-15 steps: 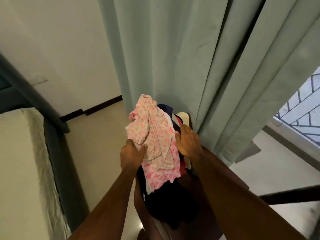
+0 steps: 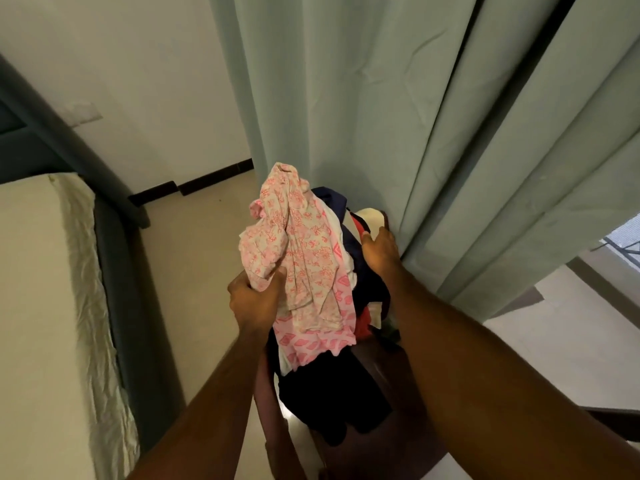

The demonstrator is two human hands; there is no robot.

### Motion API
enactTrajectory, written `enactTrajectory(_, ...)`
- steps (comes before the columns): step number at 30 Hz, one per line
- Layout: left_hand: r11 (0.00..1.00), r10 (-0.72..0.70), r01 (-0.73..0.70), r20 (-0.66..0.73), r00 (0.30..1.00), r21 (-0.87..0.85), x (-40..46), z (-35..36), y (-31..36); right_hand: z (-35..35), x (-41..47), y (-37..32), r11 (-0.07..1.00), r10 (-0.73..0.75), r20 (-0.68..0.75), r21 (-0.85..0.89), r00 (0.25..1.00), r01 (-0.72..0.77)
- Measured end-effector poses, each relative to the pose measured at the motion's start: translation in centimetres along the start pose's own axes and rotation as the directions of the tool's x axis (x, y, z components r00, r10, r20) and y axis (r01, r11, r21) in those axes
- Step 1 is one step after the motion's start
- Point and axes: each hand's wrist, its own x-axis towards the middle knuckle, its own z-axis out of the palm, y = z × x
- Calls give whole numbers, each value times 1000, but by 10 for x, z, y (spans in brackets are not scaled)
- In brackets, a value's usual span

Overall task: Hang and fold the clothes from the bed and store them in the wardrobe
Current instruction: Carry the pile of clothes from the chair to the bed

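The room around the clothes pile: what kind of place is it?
Most likely a bedroom at home: a bed with a wrinkled sheet on the left, long green curtains by a window, and a pile of clothes in hand.

Def a bedroom in someone's home imo. Bed w/ a wrinkled pale sheet on the left, long green curtains by a window, plus a pile of clothes.

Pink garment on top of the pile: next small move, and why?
Probably lift the pink garment clear with the left hand, which already grips its bunched edge. It drapes over the clothes pile beside the curtain, and the right hand steadies that pile.
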Motion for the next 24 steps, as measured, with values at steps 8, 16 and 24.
enactTrajectory(8,962,-176,176,20,984,-208,-7,34,-8,12,6,-8,965,140,56,214,989,-149)
enactTrajectory(16,849,-343,355,103,934,-390,2,35,-2,7,-34,-30,945,123,-17,307,992,-112)
enactTrajectory(24,803,-155,282,272,950,-526,-5,32,-2,27,-12,-19,996,64,62,58,996,-68)
